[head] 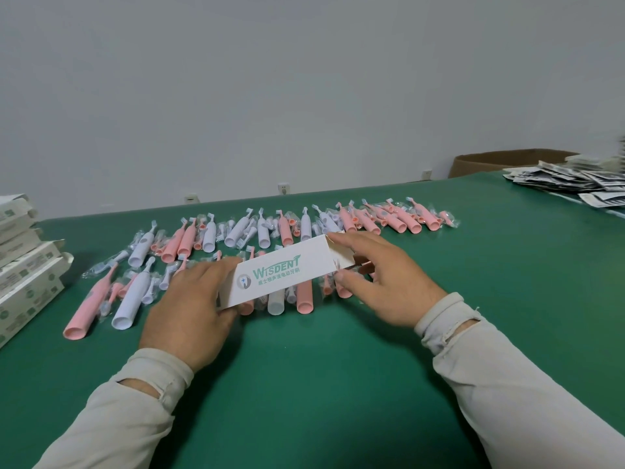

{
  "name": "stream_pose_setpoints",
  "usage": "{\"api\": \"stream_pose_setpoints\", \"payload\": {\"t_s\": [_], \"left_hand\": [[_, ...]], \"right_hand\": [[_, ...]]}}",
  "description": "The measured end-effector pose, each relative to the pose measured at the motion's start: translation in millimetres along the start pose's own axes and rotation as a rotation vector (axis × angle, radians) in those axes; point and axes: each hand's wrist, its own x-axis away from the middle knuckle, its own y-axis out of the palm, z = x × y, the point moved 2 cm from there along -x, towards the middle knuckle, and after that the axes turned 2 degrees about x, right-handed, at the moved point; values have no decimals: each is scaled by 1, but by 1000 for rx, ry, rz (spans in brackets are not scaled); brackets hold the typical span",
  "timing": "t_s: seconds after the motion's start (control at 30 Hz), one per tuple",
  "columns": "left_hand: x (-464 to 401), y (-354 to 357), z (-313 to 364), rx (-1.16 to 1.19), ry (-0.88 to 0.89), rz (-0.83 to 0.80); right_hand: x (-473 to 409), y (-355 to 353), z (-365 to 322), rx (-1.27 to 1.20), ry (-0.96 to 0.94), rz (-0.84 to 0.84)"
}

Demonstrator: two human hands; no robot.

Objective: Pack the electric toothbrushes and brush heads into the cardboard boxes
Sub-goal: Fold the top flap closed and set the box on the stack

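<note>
A white cardboard box (280,270) with green lettering is held just above the green table (321,367). My left hand (189,309) grips its left end, thumb under and fingers behind. My right hand (378,279) holds the right end, fingers over the top and thumb at the open end flap. Pink and white electric toothbrushes (306,292) and small bagged brush heads (150,289) lie in two loose rows behind and under the box. Several of them are hidden by the box and my hands.
A stack of white boxes (23,275) lies at the table's left edge. Printed leaflets (575,184) are piled at the far right, with a brown carton (500,162) behind them. A grey wall with sockets stands beyond the table.
</note>
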Motion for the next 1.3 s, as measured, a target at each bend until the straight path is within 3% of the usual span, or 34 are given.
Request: {"api": "stream_pose_setpoints", "payload": {"t_s": [0.47,0.57,0.73,1.03,1.3], "left_hand": [[0,-2,3,5,2,-4],[1,-3,4,0,-1,-3],[0,-4,4,19,-10,3],[0,-4,4,15,1,30],[0,-5,4,-1,12,43]], "right_hand": [[1,6,-9,-96,-64,265],[0,7,-12,-107,-21,264],[-1,12,-12,-475,122,280],[-4,15,-7,-614,234,318],[-4,16,-3,-594,238,309]]}}
